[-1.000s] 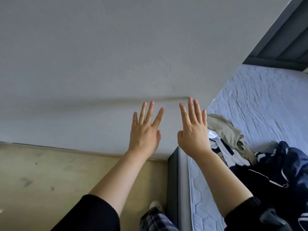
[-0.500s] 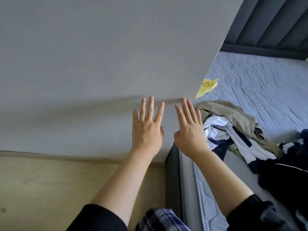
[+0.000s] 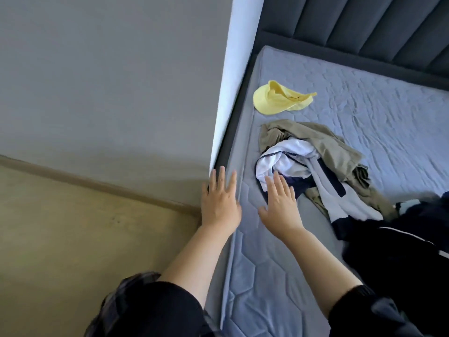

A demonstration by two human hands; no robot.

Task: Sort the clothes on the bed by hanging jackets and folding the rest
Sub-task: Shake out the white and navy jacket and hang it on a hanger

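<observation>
**Blue-grey mattress (image 3: 267, 276), crumpled clothes, two empty hands**

Both hands are spread flat with straight fingers and hold nothing. The left hand (image 3: 220, 205) is over the mattress edge beside the wall (image 3: 109, 81) corner. The right hand (image 3: 280, 205) reaches the white and navy garment (image 3: 291, 161); contact is unclear. That garment lies on a khaki garment (image 3: 328, 139), a dark navy jacket (image 3: 401, 239) sits to the right, and a yellow cap (image 3: 279, 98) lies beyond.

Left sleeve (image 3: 155, 310) and right sleeve (image 3: 352, 307) black, ending mid-arm, forearms bare. Dark plaid trousers (image 3: 109, 310) near left.
</observation>
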